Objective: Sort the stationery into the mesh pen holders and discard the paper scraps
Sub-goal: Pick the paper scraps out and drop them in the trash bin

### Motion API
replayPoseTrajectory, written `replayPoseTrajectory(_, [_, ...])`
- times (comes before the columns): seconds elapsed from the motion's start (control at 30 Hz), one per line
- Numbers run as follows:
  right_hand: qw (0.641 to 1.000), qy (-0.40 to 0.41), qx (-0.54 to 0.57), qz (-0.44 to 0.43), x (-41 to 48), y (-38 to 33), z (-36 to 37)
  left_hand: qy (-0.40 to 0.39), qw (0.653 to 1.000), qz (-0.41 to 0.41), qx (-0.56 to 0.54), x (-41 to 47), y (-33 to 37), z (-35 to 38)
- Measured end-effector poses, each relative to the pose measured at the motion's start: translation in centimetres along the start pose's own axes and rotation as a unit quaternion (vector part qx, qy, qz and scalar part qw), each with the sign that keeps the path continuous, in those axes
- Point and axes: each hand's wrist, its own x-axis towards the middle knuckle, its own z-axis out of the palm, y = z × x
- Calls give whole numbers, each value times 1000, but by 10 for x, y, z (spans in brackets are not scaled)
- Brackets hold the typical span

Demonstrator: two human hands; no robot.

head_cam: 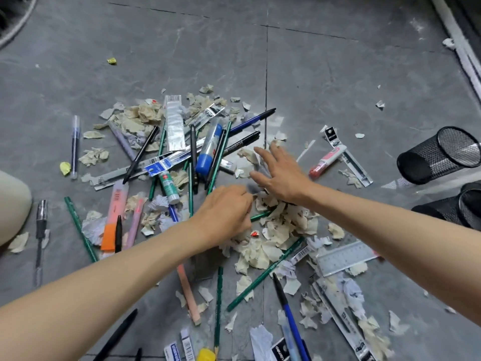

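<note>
— Two black mesh pen holders (pixel 440 155), tipped on their sides well to the right of the right hand (pixel 281 173). Nothing visible inside the upper one; lower one cut off by the frame edge.

— So no stationery sorted yet?

— None, judging by this. Green pencils (pixel 265 273), a black pen (pixel 140 155), a pink highlighter with an orange cap (pixel 117 204) and a clear blue-capped glue tube (pixel 209 147), all loose on the grey tiled floor (pixel 338 74). Mostly left of and beyond the left hand (pixel 223 209), with more down beside the forearms.

— And the torn beige paper scraps (pixel 281 230)?

— Heaped right under and just nearer than both hands, with thinner drifts beyond them. No bin in view, so apparently nothing discarded.

— Hands?

— Right: fingers spread flat, palm down over the heap, holding nothing. Left: fingers curled down into the scraps, tips blurred. Cannot tell whether pinching anything.

— Stage, then?

— Barely begun; probably gathering scraps first. Still to do: clearing the paper, righting the holders, filling them.
</note>
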Motion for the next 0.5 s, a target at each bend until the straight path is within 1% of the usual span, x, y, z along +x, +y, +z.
replayPoseTrajectory(0.1, [1000, -3, -19, -5, 1, -2, -1, -25, 999, 5, 30, 1, -8, -2])
replayPoseTrajectory(0.2, [999, -8, -39, -6, -1, -1, 1, -16, 1000, 11, 17, -1, -3, 0])
replayPoseTrajectory(0.27, [999, -9, -49, -10, -3, 1, 3, -28, 999, 16, 4, -3, 7, 1])
replayPoseTrajectory(0.33, [998, -8, -52, -20, -5, 4, 4, -40, 999, 24, -2, -4, 15, 1])
replayPoseTrajectory(0.43, [998, -14, -46, -31, -7, 5, 3, -45, 998, 37, 19, -2, 23, 1])
replayPoseTrajectory(0.5, [999, -20, -41, -28, -5, 6, -1, -46, 998, 32, 15, -1, 21, -2])
